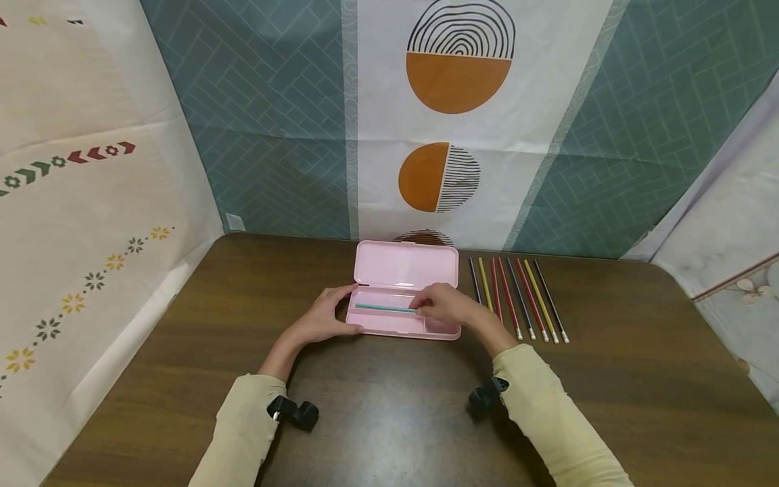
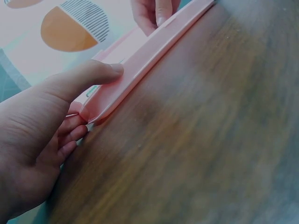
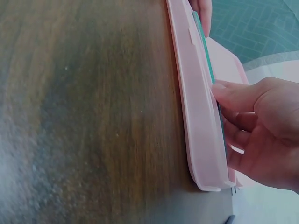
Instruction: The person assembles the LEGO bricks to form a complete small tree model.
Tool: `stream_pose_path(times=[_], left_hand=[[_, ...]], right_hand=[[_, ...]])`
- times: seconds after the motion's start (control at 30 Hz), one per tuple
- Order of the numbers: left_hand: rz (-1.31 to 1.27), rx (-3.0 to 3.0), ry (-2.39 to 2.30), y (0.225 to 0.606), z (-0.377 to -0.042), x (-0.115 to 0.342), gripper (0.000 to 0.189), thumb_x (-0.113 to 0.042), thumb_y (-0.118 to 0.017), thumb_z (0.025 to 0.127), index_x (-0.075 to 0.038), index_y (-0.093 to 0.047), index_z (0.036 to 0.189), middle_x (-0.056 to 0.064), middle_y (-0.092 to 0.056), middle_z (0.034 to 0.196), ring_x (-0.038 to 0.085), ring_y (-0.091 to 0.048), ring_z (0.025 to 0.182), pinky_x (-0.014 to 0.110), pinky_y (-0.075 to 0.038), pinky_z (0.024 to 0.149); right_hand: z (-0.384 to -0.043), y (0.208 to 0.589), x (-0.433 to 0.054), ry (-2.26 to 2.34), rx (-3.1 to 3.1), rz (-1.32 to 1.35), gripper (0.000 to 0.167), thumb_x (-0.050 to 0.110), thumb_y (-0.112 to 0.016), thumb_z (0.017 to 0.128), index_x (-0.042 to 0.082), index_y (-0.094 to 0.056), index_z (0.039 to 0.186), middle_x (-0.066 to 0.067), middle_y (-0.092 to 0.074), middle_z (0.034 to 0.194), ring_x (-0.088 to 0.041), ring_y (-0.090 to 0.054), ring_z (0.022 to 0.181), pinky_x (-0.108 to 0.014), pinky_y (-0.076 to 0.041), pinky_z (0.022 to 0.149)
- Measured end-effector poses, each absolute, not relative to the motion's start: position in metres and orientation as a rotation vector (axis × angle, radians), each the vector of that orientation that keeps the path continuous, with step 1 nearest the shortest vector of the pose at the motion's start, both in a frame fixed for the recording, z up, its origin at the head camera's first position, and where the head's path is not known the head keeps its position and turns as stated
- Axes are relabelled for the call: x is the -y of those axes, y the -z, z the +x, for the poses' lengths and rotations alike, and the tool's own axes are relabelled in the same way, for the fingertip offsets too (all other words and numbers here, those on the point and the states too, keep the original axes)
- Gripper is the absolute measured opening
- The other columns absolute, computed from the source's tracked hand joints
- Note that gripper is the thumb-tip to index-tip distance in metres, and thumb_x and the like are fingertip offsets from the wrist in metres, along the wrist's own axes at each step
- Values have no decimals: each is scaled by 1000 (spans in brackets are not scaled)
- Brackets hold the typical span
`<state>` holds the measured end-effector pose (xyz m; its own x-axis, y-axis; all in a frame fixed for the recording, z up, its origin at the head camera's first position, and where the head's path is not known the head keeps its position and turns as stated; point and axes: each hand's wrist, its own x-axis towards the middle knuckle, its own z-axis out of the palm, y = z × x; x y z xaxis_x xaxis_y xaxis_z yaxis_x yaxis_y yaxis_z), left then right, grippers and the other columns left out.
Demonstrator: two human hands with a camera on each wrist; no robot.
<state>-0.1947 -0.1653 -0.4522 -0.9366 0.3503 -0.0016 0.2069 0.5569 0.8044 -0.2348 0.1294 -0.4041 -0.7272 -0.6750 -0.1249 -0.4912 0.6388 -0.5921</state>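
A pink pencil case (image 1: 385, 323) lies open on the table, its lid (image 1: 406, 265) tipped back toward the wall. My right hand (image 1: 447, 304) pinches a green pencil (image 1: 382, 308) between thumb and fingers. The pencil runs lengthwise along the case, close over its inner divider; the right wrist view shows the pencil (image 3: 203, 39) passing under the thumb, with its far part hidden by the fingers. At the left end, my left hand (image 1: 322, 316) grips the case, thumb (image 2: 110, 72) over the front wall and fingers around the back corner.
To the right of the case, several pencils (image 1: 517, 297) in red, yellow and dark colours lie side by side in a row, white ends toward me. Patterned cloth (image 1: 286, 135) hangs behind the wooden table (image 1: 389, 406). A dark camera (image 1: 295, 412) sits on each wrist.
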Motion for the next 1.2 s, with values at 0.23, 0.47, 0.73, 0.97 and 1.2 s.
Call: stream_pose_path(times=[0.23, 0.47, 0.73, 0.97, 1.2], left_hand=[[485, -2622, -1335, 452, -194, 165, 95, -24, -87, 81, 5, -41, 159, 29, -48, 153, 44, -38, 136, 66, -36, 111], [503, -2637, -1335, 452, -195, 165, 95, -23, -87, 80, 6, -42, 158, 30, -48, 152, 44, -39, 136, 65, -37, 111], [521, -2667, -1335, 455, -196, 165, 93, -21, -89, 79, 8, -45, 155, 31, -51, 150, 46, -41, 137, 65, -36, 112], [520, -2671, -1323, 454, -195, 165, 93, -21, -89, 79, 8, -44, 155, 31, -50, 151, 46, -40, 136, 65, -36, 112], [531, -2656, -1313, 455, -196, 164, 94, -23, -87, 80, 7, -43, 157, 30, -50, 152, 44, -40, 135, 64, -38, 111]], right_hand=[[-233, 404, -128, 791, -2584, -932, 13, -6, -67, 99, -4, -77, 107, -12, -74, 100, -22, -61, 90, -37, -55, 88], [-228, 397, -134, 922, -2680, -917, 14, -7, -65, 100, -8, -74, 110, -16, -72, 102, -27, -62, 92, -46, -56, 92], [-224, 391, -146, 1071, -2831, -740, 15, -5, -62, 102, -11, -70, 113, -21, -73, 105, -34, -67, 96, -50, -55, 88], [-221, 383, -174, 1114, -2878, -645, 16, -2, -64, 101, -11, -68, 114, -21, -72, 101, -39, -69, 97, -54, -55, 88], [-224, 372, -211, 1030, -2967, -540, 18, 4, -65, 101, -9, -70, 113, -19, -73, 96, -36, -67, 92, -50, -52, 82]])
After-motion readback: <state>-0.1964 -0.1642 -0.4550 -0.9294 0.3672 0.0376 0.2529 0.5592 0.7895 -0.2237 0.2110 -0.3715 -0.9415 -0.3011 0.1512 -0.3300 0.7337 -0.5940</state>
